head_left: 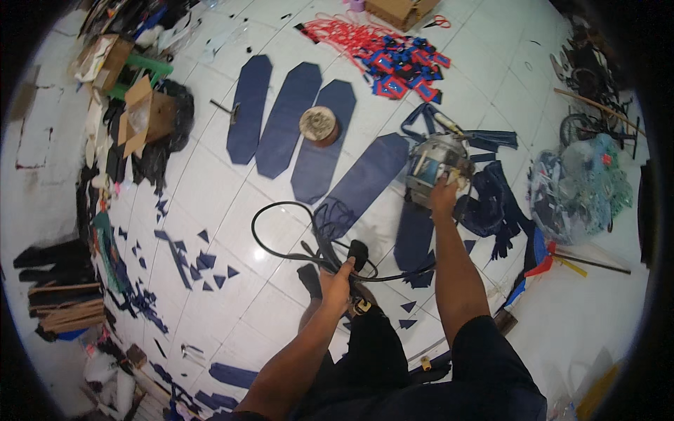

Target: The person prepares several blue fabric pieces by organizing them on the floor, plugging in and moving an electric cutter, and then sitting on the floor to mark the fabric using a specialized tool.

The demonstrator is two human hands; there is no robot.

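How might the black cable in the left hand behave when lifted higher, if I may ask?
The black cable likely bends springily, given its wide, rounded loop. It may tangle, since strands cross near the left hand.

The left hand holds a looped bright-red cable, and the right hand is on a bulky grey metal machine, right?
The colour is wrong: the head view shows the left hand holding a looped black cable, with the right hand on the bulky grey metal machine.
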